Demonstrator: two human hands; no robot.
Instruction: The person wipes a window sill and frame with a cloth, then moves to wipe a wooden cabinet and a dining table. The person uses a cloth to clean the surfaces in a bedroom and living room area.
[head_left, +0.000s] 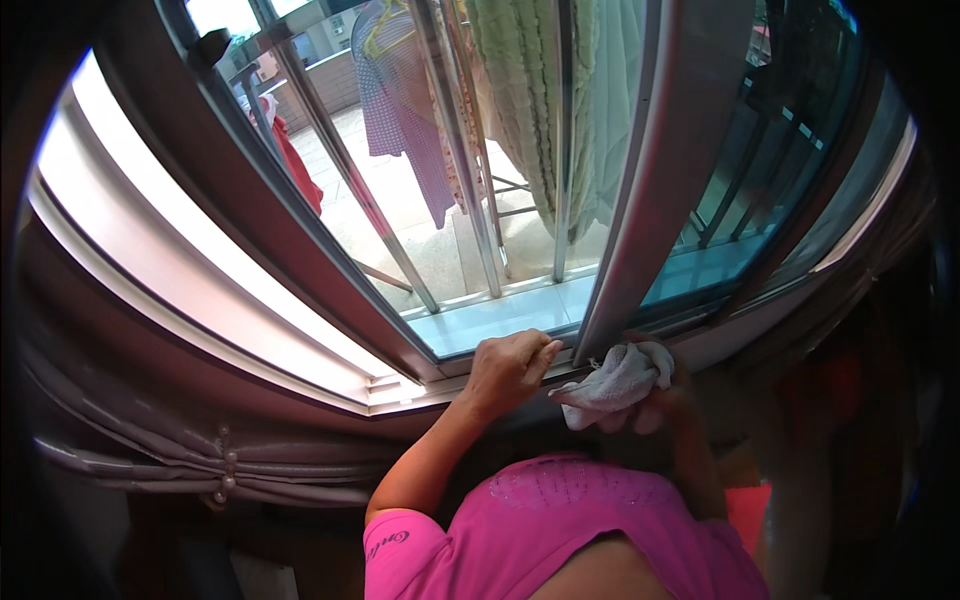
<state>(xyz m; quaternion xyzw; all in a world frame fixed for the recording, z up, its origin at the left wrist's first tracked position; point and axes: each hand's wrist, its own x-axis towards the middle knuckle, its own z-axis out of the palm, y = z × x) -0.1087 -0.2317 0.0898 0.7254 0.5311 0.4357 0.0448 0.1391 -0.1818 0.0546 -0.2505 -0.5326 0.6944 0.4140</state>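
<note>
My left hand, with its fingers curled, rests at the bottom rail of a sliding window; whether it grips anything there is not visible. To its right, my right hand holds a crumpled white cloth just beside the foot of the upright window frame. The cloth covers part of that hand, and its fingers lie in shadow. Behind the glass are upright metal bars and a pale tiled outer sill.
A gathered curtain with a beaded tie hangs at lower left. The window track corner lies left of my hands. Outside hang a patterned garment and green fabric. Darker glass stands at the right.
</note>
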